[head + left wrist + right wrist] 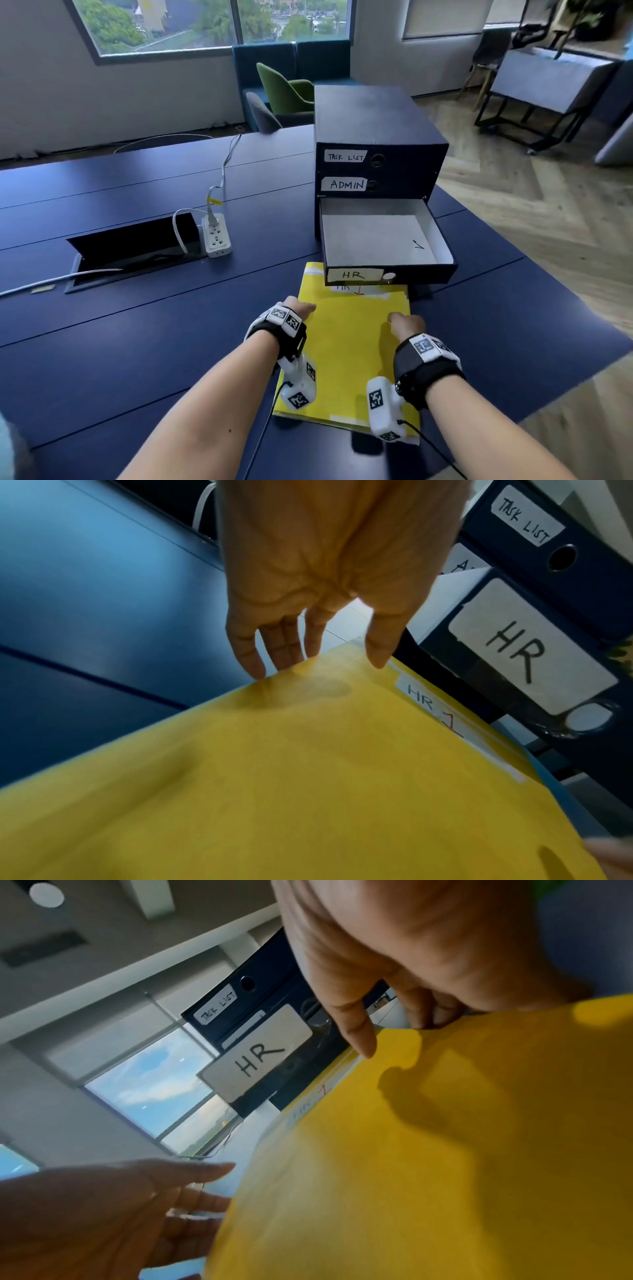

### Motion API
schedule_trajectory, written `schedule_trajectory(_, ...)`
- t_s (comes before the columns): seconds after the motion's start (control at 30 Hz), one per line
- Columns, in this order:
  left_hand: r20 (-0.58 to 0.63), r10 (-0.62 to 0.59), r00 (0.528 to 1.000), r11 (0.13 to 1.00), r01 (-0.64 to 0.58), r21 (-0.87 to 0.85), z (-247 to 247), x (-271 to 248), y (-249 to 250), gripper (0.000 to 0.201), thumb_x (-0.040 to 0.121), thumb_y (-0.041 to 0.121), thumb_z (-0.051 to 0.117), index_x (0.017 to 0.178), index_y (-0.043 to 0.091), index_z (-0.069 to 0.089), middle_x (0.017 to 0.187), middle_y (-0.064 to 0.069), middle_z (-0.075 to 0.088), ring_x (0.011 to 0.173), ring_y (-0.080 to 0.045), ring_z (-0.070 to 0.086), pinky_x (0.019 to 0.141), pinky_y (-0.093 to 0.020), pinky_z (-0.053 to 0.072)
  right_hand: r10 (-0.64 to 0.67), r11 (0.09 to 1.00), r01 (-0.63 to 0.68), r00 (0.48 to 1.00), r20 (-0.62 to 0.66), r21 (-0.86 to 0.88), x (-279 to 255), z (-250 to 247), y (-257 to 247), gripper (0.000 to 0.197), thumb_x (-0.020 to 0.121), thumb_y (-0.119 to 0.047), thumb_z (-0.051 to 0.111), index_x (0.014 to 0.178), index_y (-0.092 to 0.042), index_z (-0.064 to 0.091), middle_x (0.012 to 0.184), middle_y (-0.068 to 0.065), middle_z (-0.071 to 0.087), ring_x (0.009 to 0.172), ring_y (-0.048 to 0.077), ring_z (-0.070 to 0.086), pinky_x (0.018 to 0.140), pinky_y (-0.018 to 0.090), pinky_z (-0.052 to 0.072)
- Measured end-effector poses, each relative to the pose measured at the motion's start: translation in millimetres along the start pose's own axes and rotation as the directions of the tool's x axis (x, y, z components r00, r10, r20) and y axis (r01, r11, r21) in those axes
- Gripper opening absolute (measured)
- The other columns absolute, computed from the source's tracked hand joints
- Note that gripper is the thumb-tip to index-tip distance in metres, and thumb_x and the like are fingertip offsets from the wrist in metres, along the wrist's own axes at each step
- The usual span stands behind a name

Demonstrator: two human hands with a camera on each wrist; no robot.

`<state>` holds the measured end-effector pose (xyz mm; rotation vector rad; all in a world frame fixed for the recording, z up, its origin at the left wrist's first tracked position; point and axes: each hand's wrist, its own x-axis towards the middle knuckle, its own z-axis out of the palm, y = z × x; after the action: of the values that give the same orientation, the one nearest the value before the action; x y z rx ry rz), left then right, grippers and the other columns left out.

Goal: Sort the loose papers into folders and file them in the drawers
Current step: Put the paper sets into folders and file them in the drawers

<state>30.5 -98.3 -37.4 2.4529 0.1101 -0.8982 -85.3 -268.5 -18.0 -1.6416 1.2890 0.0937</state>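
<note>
Yellow card folder [349,346] labelled HR at the mouth of the pulled-out bottom drawer [383,236] of the dark blue three-drawer cabinet [373,137].

The left hand [301,310] has straight fingers at the folder's left edge — thumb over the top, not clamped; the right hand [406,325] curls round the right edge. The folder's far end lies under the drawer front (low, over the dark blue table [137,325]), so I judge it should be lifted level, cleared over the front lip, then lowered flat — both edges kept even.
</note>
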Motion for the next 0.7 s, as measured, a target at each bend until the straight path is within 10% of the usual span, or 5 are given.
schedule_trajectory(0.2,0.014,0.007,1.000,0.964,-0.003,-0.265,3,-7,-18,0.073,0.084,0.027,0.067,0.140,0.001,0.027,0.136,-0.013,0.045,0.123,-0.029,0.048,0.101,-0.035,0.042,-0.036,0.980,0.047,0.998,0.060,-0.195,-13,4,18,0.044,0.091,-0.013,0.052,0.126,0.012,0.045,0.123,0.024,0.054,0.110,0.038,0.054,0.090,0.041,0.044)
schedule_trajectory(0.33,-0.018,-0.006,1.000,0.919,-0.002,-0.395,4,-21,-41,0.051,0.085,0.012,0.065,0.131,0.002,0.046,0.128,-0.010,0.056,0.118,-0.026,0.055,0.101,-0.033,0.043,-0.014,0.963,0.029,0.998,0.059,-0.268,-26,8,24,0.057,0.091,-0.024,0.057,0.136,0.001,0.033,0.142,0.021,0.029,0.120,0.036,0.045,0.083,0.033,0.038)
schedule_trajectory(0.47,-0.151,-0.092,0.984,0.807,-0.015,-0.591,-2,-41,-71,0.049,0.089,0.005,0.058,0.134,-0.004,0.041,0.123,-0.007,0.052,0.106,-0.015,0.050,0.072,-0.010,0.045,-0.059,0.963,0.095,0.988,0.145,-0.254,-36,20,26,0.063,0.088,-0.032,0.063,0.134,0.002,0.037,0.137,0.020,0.042,0.119,0.033,0.049,0.083,0.034,0.041)
schedule_trajectory(0.6,-0.247,-0.275,0.929,0.630,-0.020,-0.776,-16,-55,-112,0.060,0.092,0.023,0.057,0.141,-0.001,0.032,0.144,-0.017,0.038,0.129,-0.030,0.042,0.102,-0.035,0.034,-0.091,0.966,0.149,0.960,0.266,-0.209,-50,39,28,0.065,0.085,-0.030,0.067,0.133,0.003,0.039,0.127,0.017,0.051,0.113,0.032,0.052,0.081,0.033,0.040)
schedule_trajectory(0.7,-0.281,-0.375,0.884,0.542,-0.037,-0.839,-32,-66,-134,0.063,0.092,0.038,0.053,0.139,-0.001,0.038,0.145,-0.018,0.037,0.131,-0.034,0.038,0.104,-0.036,0.028,-0.219,0.946,0.291,0.899,0.380,-0.141,-65,55,23,0.047,0.087,-0.027,0.065,0.119,0.004,0.054,0.102,0.009,0.056,0.091,0.022,0.053,0.076,0.028,0.039)
